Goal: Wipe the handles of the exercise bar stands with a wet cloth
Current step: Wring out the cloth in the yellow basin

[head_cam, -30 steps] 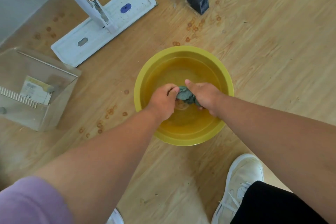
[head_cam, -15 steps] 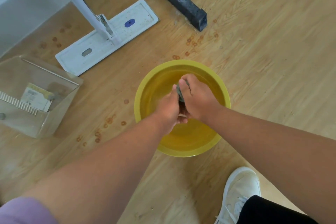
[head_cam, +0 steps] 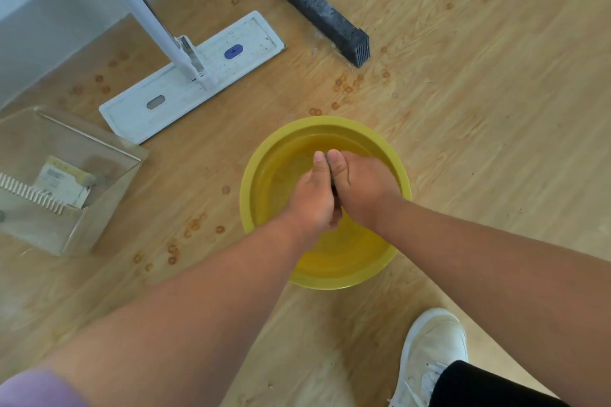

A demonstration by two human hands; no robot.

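A yellow basin (head_cam: 261, 158) with water stands on the wooden floor in front of me. Over it, my left hand (head_cam: 314, 201) and my right hand (head_cam: 360, 188) are pressed together and squeeze a dark grey-green cloth (head_cam: 331, 175) between them. Only a thin strip of the cloth shows between the thumbs and palms. The black foot and upright post of an exercise bar stand (head_cam: 330, 20) rise at the top of the view, beyond the basin. Its handles are out of view.
A white flat mop (head_cam: 185, 79) with a long pale handle lies to the upper left. A translucent dustpan-like box (head_cam: 66, 175) sits at the left. My white shoe (head_cam: 433, 350) is at the lower right. Rust-coloured ring marks dot the floor.
The hands, first apart on the spread cloth, came together and now clamp it tightly. The view tilted up, showing more of the stand's base and post.
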